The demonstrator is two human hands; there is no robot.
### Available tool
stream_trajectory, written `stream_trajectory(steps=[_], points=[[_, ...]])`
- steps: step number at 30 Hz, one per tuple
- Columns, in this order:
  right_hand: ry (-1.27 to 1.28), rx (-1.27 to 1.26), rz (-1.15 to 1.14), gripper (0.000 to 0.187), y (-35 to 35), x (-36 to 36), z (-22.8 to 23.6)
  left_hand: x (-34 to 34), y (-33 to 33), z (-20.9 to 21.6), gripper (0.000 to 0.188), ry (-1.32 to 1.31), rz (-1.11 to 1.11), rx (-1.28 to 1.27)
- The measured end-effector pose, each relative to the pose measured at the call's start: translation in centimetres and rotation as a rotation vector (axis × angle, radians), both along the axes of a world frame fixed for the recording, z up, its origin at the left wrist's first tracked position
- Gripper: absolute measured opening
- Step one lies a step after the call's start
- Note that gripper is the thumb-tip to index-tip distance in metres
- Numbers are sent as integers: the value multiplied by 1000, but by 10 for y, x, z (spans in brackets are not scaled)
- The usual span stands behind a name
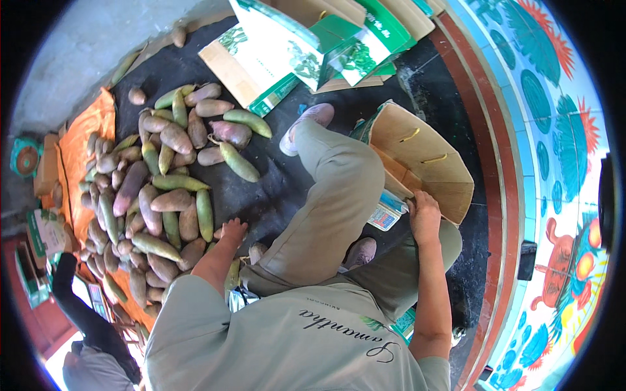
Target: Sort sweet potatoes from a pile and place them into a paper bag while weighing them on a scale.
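Note:
My left hand (233, 230) is open, its fingers stretched out near the right edge of a large heap of long, thick vegetables, some brownish purple (175, 138) and some green (240, 163). Nothing shows in its grasp. On the other side of my legs stands an open cardboard carton (427, 140), its brown inside showing two yellow cord handles. My right hand (425, 212) is closed on the carton's near edge. A blue and white printed panel (385, 216) shows beside the carton, partly hidden by my knee.
Several green and white cartons (274, 55) lie at the far side. Black sheeting (280, 189) and an orange sheet (81, 150) lie under the heap. A red-brown ledge (486, 130) and painted tiled wall bound the right. Another person's dark sleeve (81, 306) is at lower left.

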State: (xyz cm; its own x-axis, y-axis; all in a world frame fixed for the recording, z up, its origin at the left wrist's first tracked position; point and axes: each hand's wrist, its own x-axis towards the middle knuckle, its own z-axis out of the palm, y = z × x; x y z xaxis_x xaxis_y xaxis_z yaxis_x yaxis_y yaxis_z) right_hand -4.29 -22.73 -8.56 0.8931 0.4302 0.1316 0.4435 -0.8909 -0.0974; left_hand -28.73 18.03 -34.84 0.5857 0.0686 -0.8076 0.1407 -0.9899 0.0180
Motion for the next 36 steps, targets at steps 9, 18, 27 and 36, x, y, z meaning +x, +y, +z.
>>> stream_trajectory(steps=[9,18,27,36], points=[[20,9,-22,20,-5,6,-16,18,10,43,67,-132,306,15],[-53,-80,-131,10,0,12,-28,100,43,127,70,-867,665,-219],[-139,-86,-157,9,-3,12,-27,211,-14,307,60,-1390,663,-702],[-129,-70,-222,7,-10,13,-30,285,-134,368,60,-1187,357,-1037]])
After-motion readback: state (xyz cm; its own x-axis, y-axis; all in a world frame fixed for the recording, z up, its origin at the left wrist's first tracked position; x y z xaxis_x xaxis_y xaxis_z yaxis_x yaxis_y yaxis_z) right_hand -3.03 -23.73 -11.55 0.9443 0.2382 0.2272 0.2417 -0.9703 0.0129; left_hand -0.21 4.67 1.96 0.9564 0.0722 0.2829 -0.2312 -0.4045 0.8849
